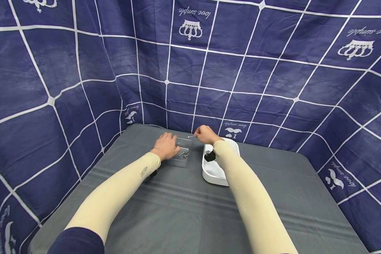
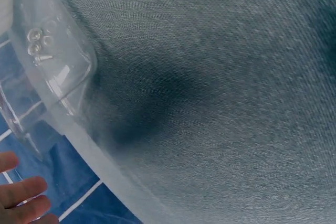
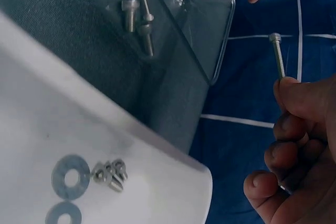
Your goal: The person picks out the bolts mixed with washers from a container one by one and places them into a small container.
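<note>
My right hand (image 1: pixel 206 134) is raised above the far end of the white tray (image 1: pixel 215 180). Its thumb and fingers pinch a silver socket-head bolt (image 3: pixel 278 56) by the shank, head pointing outward. My left hand (image 1: pixel 166 145) is at the clear plastic box (image 1: pixel 179 163), its fingers (image 2: pixel 23 192) extended and holding nothing in the left wrist view. Whether that hand touches the box is unclear. Inside the box lie loose bolts (image 3: pixel 130 15) and several small ring-shaped metal pieces (image 2: pixel 34 35).
On the white tray's floor are flat washers (image 3: pixel 71 177) beside a small cluster of metal fasteners (image 3: pixel 111 174). Box and tray stand side by side on the grey cloth-covered table (image 1: pixel 177 211). A blue patterned curtain (image 1: pixel 257 70) rises behind the table and along its sides.
</note>
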`<state>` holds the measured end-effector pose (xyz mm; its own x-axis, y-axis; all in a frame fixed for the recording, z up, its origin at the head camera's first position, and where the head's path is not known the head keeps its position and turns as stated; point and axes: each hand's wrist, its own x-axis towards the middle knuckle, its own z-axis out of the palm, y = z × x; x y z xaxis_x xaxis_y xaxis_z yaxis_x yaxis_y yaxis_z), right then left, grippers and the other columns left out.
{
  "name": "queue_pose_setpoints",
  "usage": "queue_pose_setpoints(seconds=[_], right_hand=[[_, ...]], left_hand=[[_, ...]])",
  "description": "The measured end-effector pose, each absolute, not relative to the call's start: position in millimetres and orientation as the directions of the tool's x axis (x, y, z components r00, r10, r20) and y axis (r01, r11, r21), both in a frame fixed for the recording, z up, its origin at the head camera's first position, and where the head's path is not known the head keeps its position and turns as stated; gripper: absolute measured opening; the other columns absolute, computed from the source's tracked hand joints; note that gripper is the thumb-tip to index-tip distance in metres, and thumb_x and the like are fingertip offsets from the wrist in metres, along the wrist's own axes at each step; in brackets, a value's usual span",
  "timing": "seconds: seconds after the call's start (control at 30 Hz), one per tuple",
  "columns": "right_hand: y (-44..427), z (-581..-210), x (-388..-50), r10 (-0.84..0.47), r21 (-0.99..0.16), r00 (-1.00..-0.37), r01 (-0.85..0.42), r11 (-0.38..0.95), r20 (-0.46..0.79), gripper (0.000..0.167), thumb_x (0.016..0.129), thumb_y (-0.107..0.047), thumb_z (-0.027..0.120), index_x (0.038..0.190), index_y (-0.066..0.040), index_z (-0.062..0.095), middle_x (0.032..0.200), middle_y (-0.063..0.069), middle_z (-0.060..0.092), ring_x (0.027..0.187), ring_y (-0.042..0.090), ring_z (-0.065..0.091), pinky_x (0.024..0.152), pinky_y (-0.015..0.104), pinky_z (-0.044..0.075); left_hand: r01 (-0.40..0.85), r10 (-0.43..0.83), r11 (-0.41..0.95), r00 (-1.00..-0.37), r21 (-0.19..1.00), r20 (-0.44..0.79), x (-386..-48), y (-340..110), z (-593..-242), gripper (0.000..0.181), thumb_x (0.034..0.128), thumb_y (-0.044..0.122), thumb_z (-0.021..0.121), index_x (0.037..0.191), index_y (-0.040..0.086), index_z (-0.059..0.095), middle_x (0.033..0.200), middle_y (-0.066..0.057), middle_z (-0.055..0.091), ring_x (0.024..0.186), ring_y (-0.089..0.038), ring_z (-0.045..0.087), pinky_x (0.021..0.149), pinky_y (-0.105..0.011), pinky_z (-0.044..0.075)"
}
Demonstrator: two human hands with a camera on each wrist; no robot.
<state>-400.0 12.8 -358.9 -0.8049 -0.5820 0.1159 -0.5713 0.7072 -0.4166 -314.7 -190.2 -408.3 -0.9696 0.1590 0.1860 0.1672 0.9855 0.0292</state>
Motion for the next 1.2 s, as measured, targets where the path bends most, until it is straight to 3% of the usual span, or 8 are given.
queue_pose_setpoints(seconds=[0.27, 0.4, 0.5, 0.63, 0.77, 0.93, 1.1, 1.2], right_hand=[[-0.3, -364.8, -400.0, -0.59, -0.416, -0.802, -0.57, 0.708, 0.095, 0.023, 0.098, -0.012, 0.059, 0.089, 0.001, 0.075, 0.085, 0.005, 0.069, 0.079, 0.016, 0.055, 0.082, 0.032, 0.048], [-5.7, -367.6, -400.8, -0.594, -0.425, -0.8, -0.567, 0.706, 0.08, 0.026, 0.099, -0.014, 0.058, 0.083, 0.001, 0.072, 0.093, 0.007, 0.072, 0.076, 0.014, 0.053, 0.081, 0.032, 0.047], [-9.3, -370.1, -399.9, -0.59, -0.432, -0.805, -0.554, 0.712, 0.061, 0.024, 0.098, -0.014, 0.059, 0.091, 0.001, 0.076, 0.1, 0.009, 0.075, 0.081, 0.015, 0.057, 0.084, 0.032, 0.049], [-14.8, -374.2, -397.9, -0.592, -0.422, -0.805, -0.552, 0.719, 0.044, 0.022, 0.096, -0.012, 0.06, 0.098, 0.0, 0.078, 0.091, 0.007, 0.074, 0.083, 0.017, 0.059, 0.084, 0.033, 0.05], [-22.0, -378.1, -397.9, -0.596, -0.406, -0.801, -0.561, 0.721, 0.049, 0.021, 0.095, -0.013, 0.061, 0.084, -0.004, 0.077, 0.071, -0.002, 0.062, 0.074, 0.015, 0.055, 0.078, 0.03, 0.048], [-29.8, -384.1, -402.0, -0.602, -0.396, -0.798, -0.56, 0.728, 0.024, 0.036, 0.095, -0.013, 0.058, 0.059, -0.014, 0.055, 0.055, -0.008, 0.042, 0.059, 0.012, 0.043, 0.066, 0.026, 0.04], [-34.9, -387.3, -404.6, -0.599, -0.375, -0.801, -0.552, 0.745, -0.011, 0.043, 0.096, -0.013, 0.057, 0.055, -0.018, 0.044, 0.054, -0.008, 0.038, 0.056, 0.012, 0.039, 0.064, 0.026, 0.037], [-36.7, -387.5, -403.7, -0.591, -0.36, -0.806, -0.542, 0.76, -0.036, 0.04, 0.096, -0.013, 0.057, 0.057, -0.017, 0.046, 0.056, -0.008, 0.04, 0.057, 0.012, 0.039, 0.063, 0.026, 0.036]], left_hand=[[0.158, 0.154, 0.987, -0.979, 0.02, 0.133, -314.4, -199.6, -414.0, 0.063, 0.0985, 0.041, 0.056, 0.147, 0.001, 0.046, 0.139, -0.023, 0.052, 0.134, -0.039, 0.045, 0.115, -0.049, 0.036], [0.151, 0.145, 0.988, -0.981, 0.036, 0.131, -314.9, -202.8, -420.2, 0.063, 0.0986, 0.04, 0.055, 0.148, 0.002, 0.046, 0.139, -0.023, 0.053, 0.134, -0.039, 0.045, 0.114, -0.049, 0.036], [0.145, 0.139, 0.988, -0.984, 0.045, 0.114, -314.0, -203.6, -426.0, 0.063, 0.0992, 0.04, 0.052, 0.149, 0.002, 0.044, 0.139, -0.023, 0.052, 0.134, -0.039, 0.045, 0.114, -0.049, 0.037], [0.138, 0.132, 0.989, -0.985, 0.048, 0.106, -312.5, -203.1, -432.7, 0.064, 0.0988, 0.04, 0.053, 0.148, 0.0, 0.044, 0.139, -0.024, 0.052, 0.135, -0.039, 0.045, 0.113, -0.049, 0.038], [0.122, 0.114, 0.991, -0.986, 0.057, 0.121, -312.2, -203.2, -435.1, 0.065, 0.0976, 0.039, 0.056, 0.147, -0.001, 0.044, 0.138, -0.023, 0.053, 0.134, -0.038, 0.046, 0.113, -0.048, 0.038], [0.112, 0.105, 0.993, -0.987, 0.047, 0.121, -313.1, -202.9, -432.2, 0.066, 0.0969, 0.039, 0.056, 0.147, -0.003, 0.044, 0.138, -0.023, 0.053, 0.134, -0.037, 0.046, 0.114, -0.047, 0.038], [0.119, 0.112, 0.992, -0.984, 0.04, 0.137, -313.1, -200.9, -428.8, 0.066, 0.0965, 0.038, 0.056, 0.146, -0.004, 0.044, 0.137, -0.023, 0.054, 0.133, -0.037, 0.047, 0.113, -0.047, 0.039], [0.123, 0.114, 0.991, -0.983, 0.053, 0.147, -313.2, -200.0, -428.9, 0.065, 0.0959, 0.037, 0.058, 0.144, -0.005, 0.045, 0.136, -0.023, 0.055, 0.132, -0.038, 0.048, 0.112, -0.047, 0.04]])
